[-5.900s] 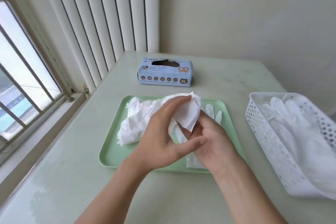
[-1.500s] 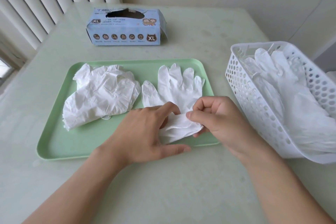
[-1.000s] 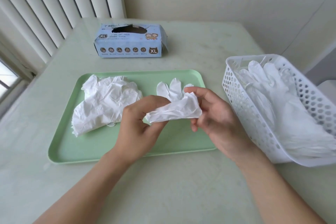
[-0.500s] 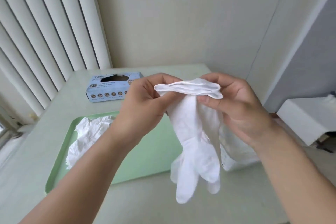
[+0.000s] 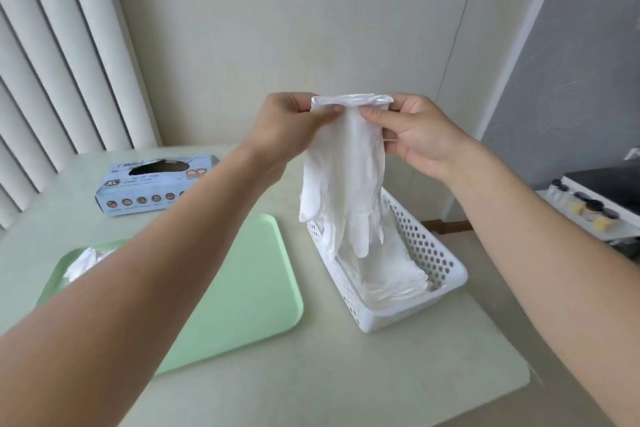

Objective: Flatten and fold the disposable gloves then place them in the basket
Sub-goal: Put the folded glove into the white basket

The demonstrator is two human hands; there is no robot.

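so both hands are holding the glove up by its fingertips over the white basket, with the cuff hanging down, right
Not quite. In the head view the left hand and right hand pinch the glove by its cuff, at the top. The glove's fingers hang down, over the white basket. The rest is right.

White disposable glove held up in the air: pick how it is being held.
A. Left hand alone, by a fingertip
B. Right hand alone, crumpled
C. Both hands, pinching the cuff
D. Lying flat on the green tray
C: the left hand and right hand pinch the cuff of the white disposable glove, which hangs fingers-down above the white perforated plastic basket.
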